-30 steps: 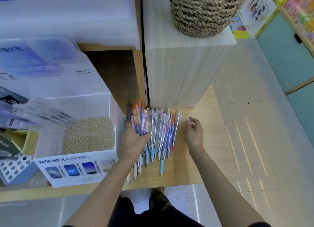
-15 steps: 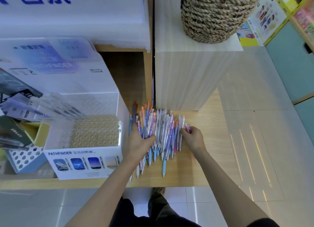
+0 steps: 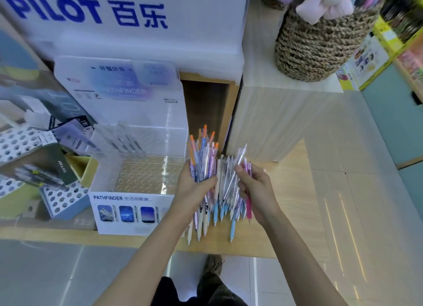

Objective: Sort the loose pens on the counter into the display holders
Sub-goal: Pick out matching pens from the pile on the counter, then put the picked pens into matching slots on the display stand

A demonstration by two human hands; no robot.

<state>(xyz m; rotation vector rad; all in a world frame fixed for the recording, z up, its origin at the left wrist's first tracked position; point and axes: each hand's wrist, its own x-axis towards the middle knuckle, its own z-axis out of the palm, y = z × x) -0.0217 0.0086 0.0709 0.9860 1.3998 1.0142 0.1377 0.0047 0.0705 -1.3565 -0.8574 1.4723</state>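
The left hand (image 3: 193, 189) is gripping a thick bundle of pens (image 3: 202, 161), its fingers (image 3: 187, 174) curling round the barrels and the thumb pressing across the front. The orange and blue caps are fanning out above the hand, leaning toward the table's far edge. The right hand (image 3: 259, 191) is holding a smaller bunch just beside it. Its fingers (image 3: 242, 176) are pinching a pink pen (image 3: 248, 206), whose tip is pointing toward the near edge, together with a few clear pens (image 3: 239, 162) that are sticking up past the knuckles. Between and beneath both hands the loose pens (image 3: 220, 210) are lying in a heap on the wooden table (image 3: 290, 205), close to its near edge, with their tips pointing toward the person. Just left of the heap the white PATHFINDER display holder (image 3: 135, 212) is standing at the near edge, its clear tray showing a grid of round holes. Further left a blue perforated holder (image 3: 65, 201) is sitting. A woven basket (image 3: 313, 49) is resting on a pale block (image 3: 274, 122) behind the heap, at the table's far side.
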